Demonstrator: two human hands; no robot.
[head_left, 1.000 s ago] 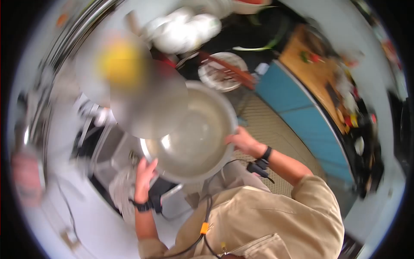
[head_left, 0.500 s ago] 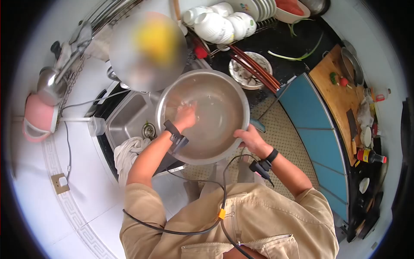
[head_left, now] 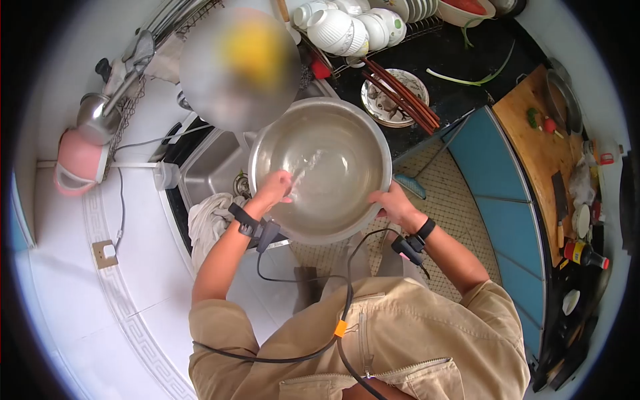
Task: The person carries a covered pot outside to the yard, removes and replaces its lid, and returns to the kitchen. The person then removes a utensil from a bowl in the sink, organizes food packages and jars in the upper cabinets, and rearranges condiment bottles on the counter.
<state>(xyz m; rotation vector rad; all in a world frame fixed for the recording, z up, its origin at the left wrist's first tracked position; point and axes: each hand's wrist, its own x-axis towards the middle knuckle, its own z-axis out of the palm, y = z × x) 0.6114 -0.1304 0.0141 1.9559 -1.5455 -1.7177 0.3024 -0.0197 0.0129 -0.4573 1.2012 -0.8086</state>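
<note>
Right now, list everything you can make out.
Basin: one, silver, centre
Sink: one, silver, left
Cloth: one, white, by sink
Pots: two, pink and silver, far left
Bowls: several, white, top
Dish: one, white, upper right
Chopsticks: several, brown, across dish
Long scallion: one, green, upper right
Board: one, brown, right
Knife: one, dark, on board
Bottle: one, dark, far right
Cabinets: several, blue, right
Shirt: one, tan, bottom
Left hand: one, bare, basin's left rim
Right hand: one, bare, basin's right rim

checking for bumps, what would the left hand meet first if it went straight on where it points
Likely the rippled water in the metal basin, though the left hand's height over it is unclear.
</note>
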